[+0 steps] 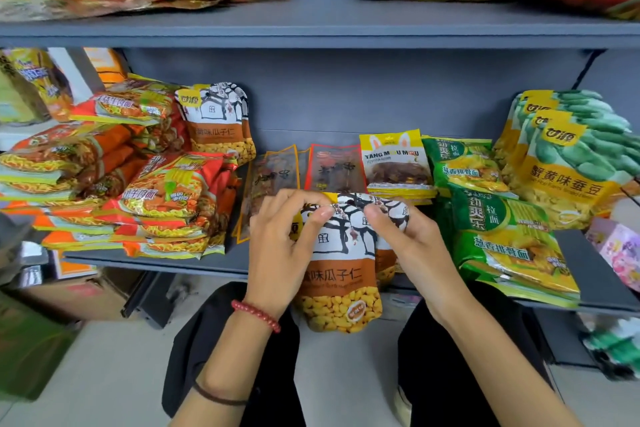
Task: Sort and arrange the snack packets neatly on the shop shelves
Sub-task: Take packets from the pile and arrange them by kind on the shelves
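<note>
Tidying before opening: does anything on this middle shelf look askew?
Yes. The orange noodle packets on the left lie in a slanted, jumbled heap, and the green noodle packets on the right overhang the shelf edge.

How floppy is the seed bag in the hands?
Probably floppy up top: the seed bag crumples where the left hand and right hand pinch it. Its bottom looks plump with kernels, so it likely hangs bottom-heavy. It seems fairly light, since fingertip pinches alone hold it up.
</note>
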